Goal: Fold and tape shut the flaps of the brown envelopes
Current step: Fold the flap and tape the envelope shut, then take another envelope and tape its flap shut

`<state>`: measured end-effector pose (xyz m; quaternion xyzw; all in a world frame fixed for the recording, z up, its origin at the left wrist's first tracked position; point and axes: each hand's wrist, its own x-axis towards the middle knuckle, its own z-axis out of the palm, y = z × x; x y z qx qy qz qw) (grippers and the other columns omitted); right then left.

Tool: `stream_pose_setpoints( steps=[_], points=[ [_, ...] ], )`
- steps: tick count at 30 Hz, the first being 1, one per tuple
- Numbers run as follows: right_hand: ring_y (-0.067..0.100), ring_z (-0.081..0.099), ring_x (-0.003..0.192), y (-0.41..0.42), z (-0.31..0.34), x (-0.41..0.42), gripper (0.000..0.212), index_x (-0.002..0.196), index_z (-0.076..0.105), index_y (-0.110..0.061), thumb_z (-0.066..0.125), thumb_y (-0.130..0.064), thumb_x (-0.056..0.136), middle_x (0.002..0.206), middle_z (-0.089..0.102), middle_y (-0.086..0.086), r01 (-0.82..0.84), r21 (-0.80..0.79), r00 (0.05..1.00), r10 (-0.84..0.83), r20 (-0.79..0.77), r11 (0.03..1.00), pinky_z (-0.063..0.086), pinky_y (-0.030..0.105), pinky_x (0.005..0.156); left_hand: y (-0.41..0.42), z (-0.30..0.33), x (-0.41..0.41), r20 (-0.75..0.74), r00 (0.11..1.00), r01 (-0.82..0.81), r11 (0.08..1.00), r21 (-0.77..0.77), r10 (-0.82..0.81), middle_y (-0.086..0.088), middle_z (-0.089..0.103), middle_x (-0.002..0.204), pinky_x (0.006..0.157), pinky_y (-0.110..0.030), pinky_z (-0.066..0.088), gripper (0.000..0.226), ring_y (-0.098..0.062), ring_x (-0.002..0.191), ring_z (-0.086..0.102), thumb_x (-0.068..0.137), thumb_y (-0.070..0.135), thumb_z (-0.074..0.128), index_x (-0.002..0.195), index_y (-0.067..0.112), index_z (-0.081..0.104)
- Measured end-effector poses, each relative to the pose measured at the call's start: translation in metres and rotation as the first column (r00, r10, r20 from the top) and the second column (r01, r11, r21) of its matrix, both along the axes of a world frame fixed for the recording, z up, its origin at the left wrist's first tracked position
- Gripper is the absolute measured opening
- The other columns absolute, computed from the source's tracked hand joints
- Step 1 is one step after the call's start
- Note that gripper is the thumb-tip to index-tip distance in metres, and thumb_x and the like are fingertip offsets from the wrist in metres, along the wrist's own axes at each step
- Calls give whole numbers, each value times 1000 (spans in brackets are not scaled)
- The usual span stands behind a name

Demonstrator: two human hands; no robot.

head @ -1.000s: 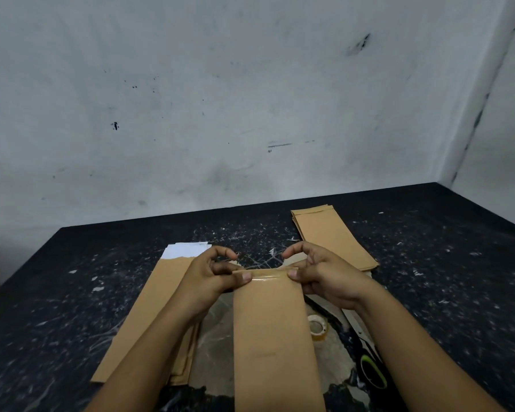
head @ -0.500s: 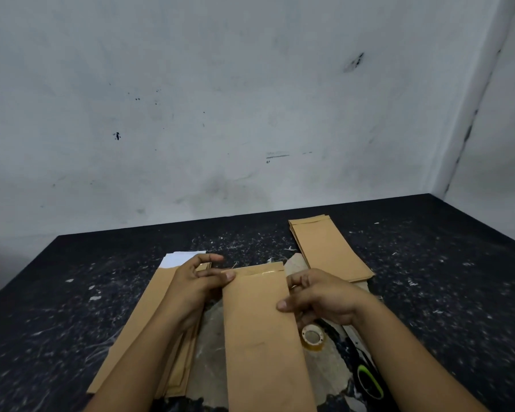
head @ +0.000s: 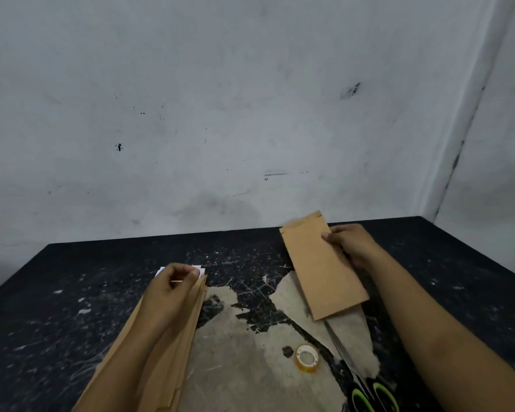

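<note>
Envelope point(head: 321, 266), brown, one in number, is held above the right rear part of the table point(head: 72, 292), its long axis running from the far wall toward the viewer and its near end tilted toward the table centre. No print, label or writing is legible on its visible face. The right hand point(head: 350, 243) pinches its right long edge near the far end, thumb on top and fingers curled beneath. The far short edge appears blurred.

Envelope stack point(head: 167, 337), brown, lies at the left front of the table and runs off the lower frame edge; the number of envelopes in it cannot be counted. The left hand point(head: 170, 289) rests on the far end of this stack with fingers curled and the thumb pinching the top envelope's far edge. White paper point(head: 161, 271) shows just beyond the fingers; no text is readable on it.

Between the two hands the dark surface is worn through to a pale patch point(head: 244, 352), and this central zone offers open room. One tape roll point(head: 307, 358), clear with a white core, lies flat on the patch, near the front. One pair of scissors point(head: 366, 391) with green and black handles lies just to the right of the roll, blades pointing toward the held envelope, handles at the lower frame edge. The table's far edge meets the grey wall point(head: 250, 114)
</note>
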<state>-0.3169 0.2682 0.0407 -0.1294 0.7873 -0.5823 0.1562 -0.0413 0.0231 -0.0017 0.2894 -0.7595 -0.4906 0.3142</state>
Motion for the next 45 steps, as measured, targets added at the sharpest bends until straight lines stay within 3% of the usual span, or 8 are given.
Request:
stream_pose_setpoints(
  steps=[7,12,20,25,32,36,40,45],
  points=[
    [24,61,99,-9,-32,-41,24,113,72,-7,74,-16,90,116,69,13,125,242,990,-106,-90,962,51,41,95,-23,-19,8,444,805,-22,768,-640,393,-3,59,124,91,-41,46,39,-26,115,51,93,55,54,116,26,61],
    [23,59,102,-12,-40,-47,19,104,73,-6,75,-18,89,114,68,11,216,307,970,-167,-179,927,44,33,86,-27,-25,7,643,640,-1,838,-546,420,-11,42,147,104,-49,41,85,-35,133,41,82,83,39,142,23,38],
    [21,61,88,-13,-45,-46,25,102,71,-3,75,-25,90,107,69,13,214,427,970,-139,-199,878,50,32,75,-34,-24,9,662,639,-72,887,-456,392,-16,41,149,105,-59,38,99,-40,136,38,73,87,48,147,23,31],
    [32,67,93,-2,-48,-38,26,101,74,4,64,-19,93,104,71,22,241,372,959,-161,-232,897,56,40,82,-41,-27,11,628,671,-109,891,-441,393,-16,45,144,102,-59,42,89,-39,132,43,78,78,56,142,18,40],
    [14,58,93,11,-49,-5,4,97,66,-16,63,-19,96,103,67,2,226,323,936,-113,-333,919,47,31,82,-57,-26,18,507,779,-154,896,-416,369,-21,52,133,97,-52,48,75,-37,122,51,78,53,76,132,6,53],
    [12,59,92,7,-49,30,6,99,67,-14,65,-18,96,97,65,-2,142,319,935,-21,-355,937,43,26,78,-55,-14,23,363,878,-169,911,-376,313,-11,64,111,79,-38,47,34,-24,98,58,86,34,74,109,11,65],
    [7,57,86,-4,-54,69,5,92,68,-19,65,-17,96,94,66,-6,55,318,940,59,-337,946,43,24,73,-46,9,31,231,952,-164,973,-163,199,5,61,91,68,-26,42,14,-11,84,57,90,24,70,100,17,63],
    [16,65,82,-13,-53,110,9,88,70,-20,67,-22,96,90,68,-5,-118,244,924,197,-328,962,51,24,59,-30,26,36,63,998,4,972,233,-19,-4,71,93,58,-23,46,21,-13,77,65,85,18,77,102,11,67]
  ],
)
